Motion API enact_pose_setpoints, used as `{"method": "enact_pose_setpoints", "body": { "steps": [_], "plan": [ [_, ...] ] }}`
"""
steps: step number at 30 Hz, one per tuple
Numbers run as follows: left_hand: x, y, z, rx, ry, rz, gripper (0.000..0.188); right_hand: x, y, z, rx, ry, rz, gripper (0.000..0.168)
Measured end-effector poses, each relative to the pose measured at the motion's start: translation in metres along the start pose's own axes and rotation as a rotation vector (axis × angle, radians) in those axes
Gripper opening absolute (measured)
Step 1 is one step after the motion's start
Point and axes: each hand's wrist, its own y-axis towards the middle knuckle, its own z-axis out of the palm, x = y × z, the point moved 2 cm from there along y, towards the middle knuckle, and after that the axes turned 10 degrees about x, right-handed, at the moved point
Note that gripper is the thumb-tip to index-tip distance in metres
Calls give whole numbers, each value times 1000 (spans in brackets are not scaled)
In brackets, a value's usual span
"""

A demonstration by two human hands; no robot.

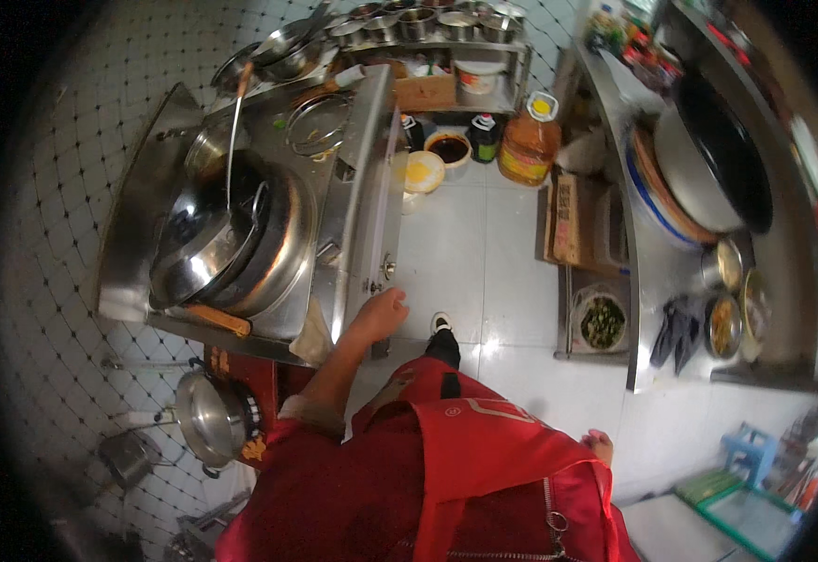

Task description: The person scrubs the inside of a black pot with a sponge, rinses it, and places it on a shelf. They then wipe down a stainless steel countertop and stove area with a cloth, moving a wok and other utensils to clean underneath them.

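Observation:
My left hand [383,313] is held over the front edge of the steel stove [338,232], fingers curled, with nothing seen in it. A metal gas knob [388,267] on the stove front is just beyond its fingers; I cannot tell whether they touch. A beige cloth [312,333] hangs at the stove corner beside my left forearm. On the stove sits a large wok [286,246], with a shiny steel pan [198,249] and a long-handled ladle [235,140] over it. My right hand [598,444] hangs at my side, partly hidden by the red apron [493,449], so its grip cannot be told.
Ahead on the floor stand a large oil jug [529,144], a tub of dark sauce [449,149] and a yellow-topped tub [423,172]. The right-hand steel counter [644,309] bears a big basin [697,168], dark gloves [676,334] and bowls. A steel pot [205,418] stands at lower left.

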Motion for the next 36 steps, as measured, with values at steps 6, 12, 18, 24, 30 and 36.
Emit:
{"method": "enact_pose_setpoints", "body": {
  "steps": [6, 12, 18, 24, 30, 36],
  "plan": [
    [8, 19, -37, -229, -161, 208, 34, 179, 87, 167, 388, -296, -201, 12],
    [-7, 58, -111, -414, -231, 416, 28, 301, 145, 282, 590, -578, -312, 15],
    [-21, 99, -174, -464, -286, 373, 31, 384, 194, 366, 615, -770, -385, 15],
    [-26, 178, -245, -662, -211, 246, 37, 499, 258, 502, 646, -895, -677, 12],
    [-23, 284, -327, -838, -11, -35, 43, 654, 267, 706, 783, -1121, -1328, 32],
    [-6, 363, -379, -466, 126, -476, 35, 740, 269, 875, 939, -1236, -1722, 47]
  ]
}}
